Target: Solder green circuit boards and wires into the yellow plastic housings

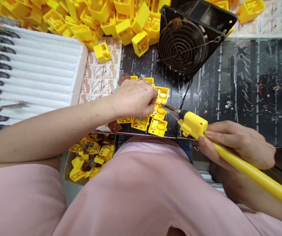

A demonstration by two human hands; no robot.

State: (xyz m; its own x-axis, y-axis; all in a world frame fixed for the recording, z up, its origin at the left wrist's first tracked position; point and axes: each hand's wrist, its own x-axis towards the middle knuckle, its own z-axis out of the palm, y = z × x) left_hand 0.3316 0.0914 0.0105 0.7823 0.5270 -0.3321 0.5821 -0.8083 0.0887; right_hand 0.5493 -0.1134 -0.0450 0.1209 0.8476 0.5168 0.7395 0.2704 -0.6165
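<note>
The left hand (141, 95) curls over the yellow cases (158, 127) clustered at the bench's (246, 98) front edge, its grip impossible to tell, while the right hand (239, 141) clasps a yellow-handled tool (244, 164), tip right beside them! Looks mid-batch: this cluster seemingly unfinished, plenty of yellow housings (141, 43) heaped behind, and more yellow pieces (103, 150) in the box (67, 175) below.

1. Looks like an electronics assembly workshop to me: yellow plastic housings (141, 17) lie heaped along the scuffed bench (246, 98).
2. Over here, wired round parts (3, 67) line a grooved foam tray (49, 72).
3. There's what looks like a soldering iron (196, 123) and a black fan (180, 49).
4. Below the bench, a box (67, 172) holds more yellow pieces (77, 163).
</note>
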